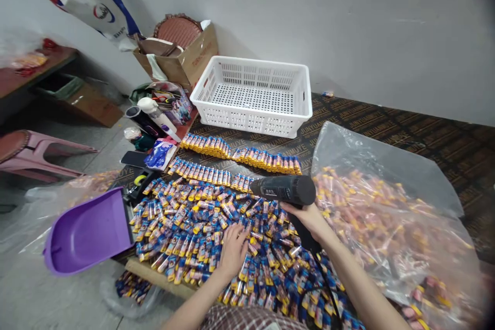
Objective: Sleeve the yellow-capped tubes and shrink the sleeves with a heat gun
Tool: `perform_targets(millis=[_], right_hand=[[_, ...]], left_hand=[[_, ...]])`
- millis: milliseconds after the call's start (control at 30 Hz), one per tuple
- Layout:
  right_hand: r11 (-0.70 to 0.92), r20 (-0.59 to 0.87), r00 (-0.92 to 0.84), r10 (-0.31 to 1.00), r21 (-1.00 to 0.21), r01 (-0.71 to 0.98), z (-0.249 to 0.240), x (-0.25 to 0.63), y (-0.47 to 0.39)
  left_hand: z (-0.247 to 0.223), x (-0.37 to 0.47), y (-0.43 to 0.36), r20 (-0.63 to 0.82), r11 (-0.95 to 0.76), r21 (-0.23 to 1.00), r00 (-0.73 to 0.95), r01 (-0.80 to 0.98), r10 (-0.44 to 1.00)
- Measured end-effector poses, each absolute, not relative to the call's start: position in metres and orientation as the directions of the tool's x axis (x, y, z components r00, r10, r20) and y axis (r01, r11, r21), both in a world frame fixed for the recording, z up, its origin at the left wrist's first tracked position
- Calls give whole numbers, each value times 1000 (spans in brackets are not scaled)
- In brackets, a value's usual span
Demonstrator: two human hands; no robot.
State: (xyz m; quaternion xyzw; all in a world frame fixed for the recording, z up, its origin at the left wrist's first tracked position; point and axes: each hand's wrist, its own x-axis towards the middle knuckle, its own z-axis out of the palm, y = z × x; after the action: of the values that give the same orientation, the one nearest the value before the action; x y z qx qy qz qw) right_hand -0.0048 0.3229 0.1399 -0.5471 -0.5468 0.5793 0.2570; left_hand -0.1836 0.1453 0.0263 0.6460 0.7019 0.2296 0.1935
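My right hand (307,217) is wrapped round the handle of a black hair dryer (284,188), whose nozzle points left toward a row of small tubes. A black cord (327,281) trails down from its handle. My left hand (232,248) rests palm down, fingers spread a little, on a wide heap of small tubes (193,227) with blue and yellow ends. Whether a tube lies under its fingertips is hidden. Behind the heap, a nearer row (203,172) and a farther row (266,159) of the same tubes stand lined up side by side.
A white plastic basket (251,119) stands at the back by the wall. To the right lies a clear bag (386,206) of pink and yellow pieces. A purple dustpan (91,232) juts over the left edge, near a tape dispenser (139,183) and bottles (154,113).
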Motion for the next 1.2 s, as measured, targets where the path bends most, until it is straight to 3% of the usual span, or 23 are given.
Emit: perform_targets(millis=[333,667,833,1033,1200], right_hand=[[-206,-284,-353,891,-948,243,139,-32,324],[-357,-389,-20,921,-863,356,137,69,334],[-356,-341,105,934,-865,353,139,88,339],[-219,-257,-53,965,-900,378,141,61,330],[-267,-343,-200,918,-906,328,142,42,315]], left_hand=[[24,-186,137,17,51,595,-76,802,997],[17,-190,142,22,-1,589,-15,808,1000],[18,-184,149,11,-31,587,31,809,999],[17,-183,148,-7,-38,578,52,815,999],[15,-185,155,-27,-64,572,96,818,995]])
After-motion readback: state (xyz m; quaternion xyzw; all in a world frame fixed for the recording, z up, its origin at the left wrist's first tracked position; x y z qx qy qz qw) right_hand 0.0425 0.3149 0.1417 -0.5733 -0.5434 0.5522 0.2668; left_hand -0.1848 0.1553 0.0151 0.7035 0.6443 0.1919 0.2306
